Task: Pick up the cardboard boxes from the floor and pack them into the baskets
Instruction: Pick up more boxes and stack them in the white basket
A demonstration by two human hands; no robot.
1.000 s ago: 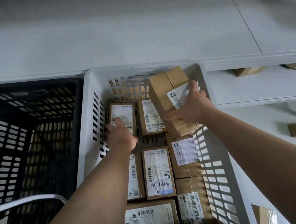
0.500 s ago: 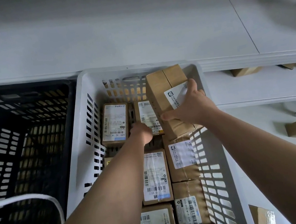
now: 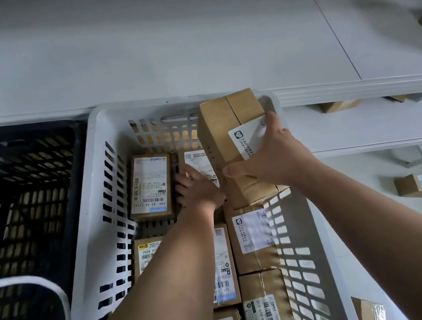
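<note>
Right hand (image 3: 270, 158) gripping box (image 3: 224, 130), white basket (image 3: 95, 205)

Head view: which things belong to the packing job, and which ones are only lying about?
Job: right hand gripping the tall box; left hand touching a packed box; white basket; black basket; loose box on the floor.
Lying about: white shelf; white strap at lower left.

1 black basket (image 3: 20, 130), 1 white basket (image 3: 99, 116) w/ 8 boxes (image 3: 150, 186); 2 hands (image 3: 270, 158).
</note>
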